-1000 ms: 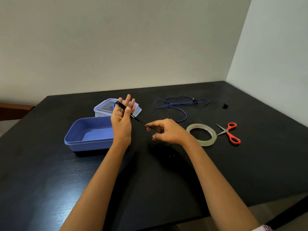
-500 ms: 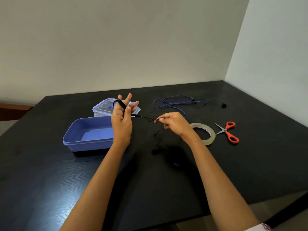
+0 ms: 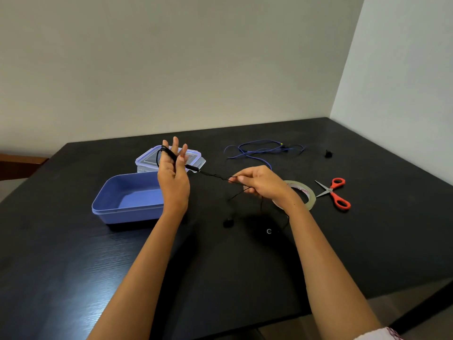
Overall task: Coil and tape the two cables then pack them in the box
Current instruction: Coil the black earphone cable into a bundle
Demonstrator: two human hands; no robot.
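Both hands stretch black cable wound around left fingers

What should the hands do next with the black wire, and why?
Probably the right hand should carry the black cable around the left hand fingers for another loop. A few turns already sit on those fingers, but a loose tail with an earbud lies on the table, so coiling isn't finished.

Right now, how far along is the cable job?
Nothing is finished. The black cable is partly wound round the left hand, with the right hand feeding it. The blue cable lies loose; tape and scissors sit unused, and the box is empty.
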